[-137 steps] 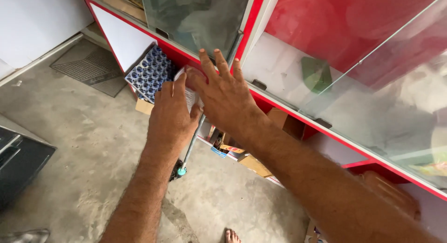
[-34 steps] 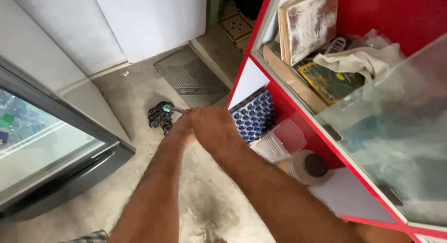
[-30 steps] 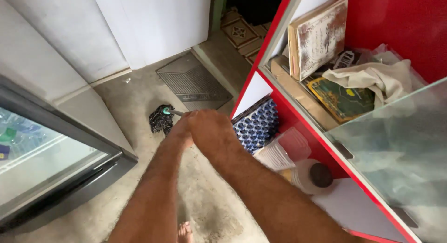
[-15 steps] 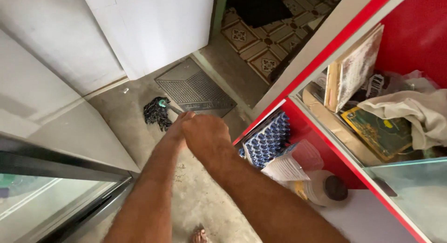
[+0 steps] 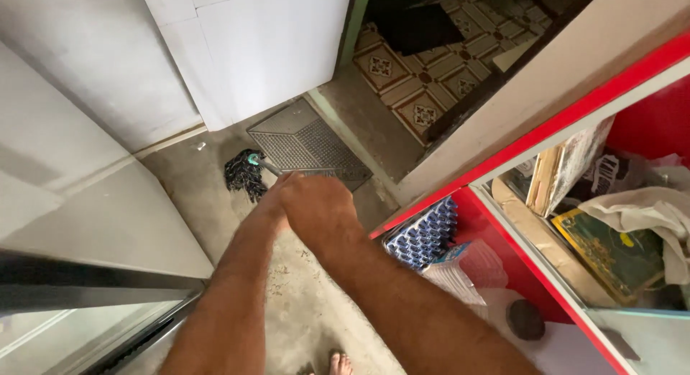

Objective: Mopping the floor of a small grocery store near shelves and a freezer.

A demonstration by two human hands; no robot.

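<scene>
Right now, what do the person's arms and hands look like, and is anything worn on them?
Both forearms are bare and hairy, with no sleeves in view. The left hand and right hand show no gloves, and no watch or bracelet is visible.

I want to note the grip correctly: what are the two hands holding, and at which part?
Both the left hand and the right hand grip the mop by its handle, well above the dark head resting on the floor.

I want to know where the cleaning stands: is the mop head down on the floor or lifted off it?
Down. The dark mop head lies spread on the concrete floor beside the grey mat; both hands grip its handle.
</scene>
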